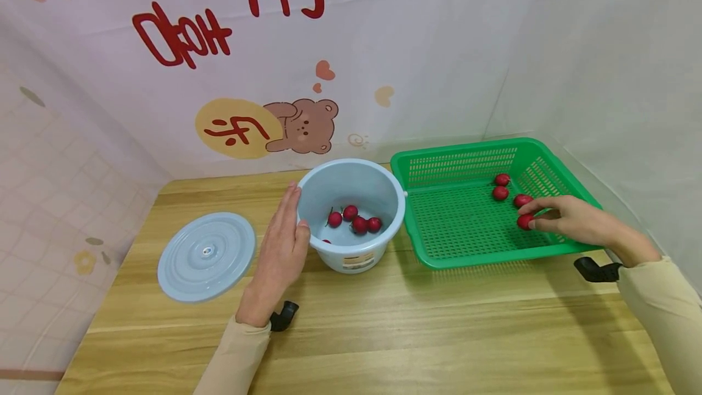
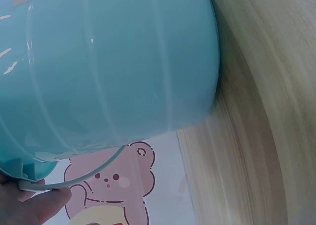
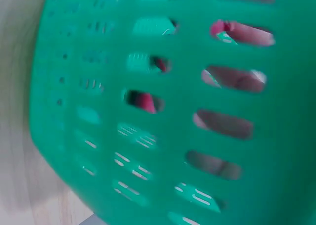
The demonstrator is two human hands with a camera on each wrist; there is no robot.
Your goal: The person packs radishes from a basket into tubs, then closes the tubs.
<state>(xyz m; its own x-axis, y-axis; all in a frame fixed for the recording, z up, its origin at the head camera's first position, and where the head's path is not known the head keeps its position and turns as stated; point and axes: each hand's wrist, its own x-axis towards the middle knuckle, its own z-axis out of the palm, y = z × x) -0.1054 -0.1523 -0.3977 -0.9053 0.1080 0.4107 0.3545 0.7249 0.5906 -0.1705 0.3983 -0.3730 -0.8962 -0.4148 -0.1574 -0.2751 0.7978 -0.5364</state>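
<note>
My left hand (image 1: 280,255) lies along the left side of a light blue bucket (image 1: 323,185), fingers straight and touching its rim. In the left wrist view, fingertips (image 2: 49,205) show beside the bucket's thin handle (image 2: 94,173). Several small red radishes (image 1: 359,225) lie in the bucket. My right hand (image 1: 581,219) reaches over the front right side of a green plastic basket (image 1: 455,259). Thumb and fingers pinch a round red radish (image 1: 524,222) low inside it. Other radishes (image 1: 500,192) lie close by in the basket. Basket slots show part of the right hand (image 3: 222,123).
A round light blue lid (image 1: 205,255) lies flat on the wooden table (image 1: 384,334), left of the bucket. The basket stands just right of the bucket, near the bucket's rim. A printed cloth wall (image 1: 439,47) closes off the back.
</note>
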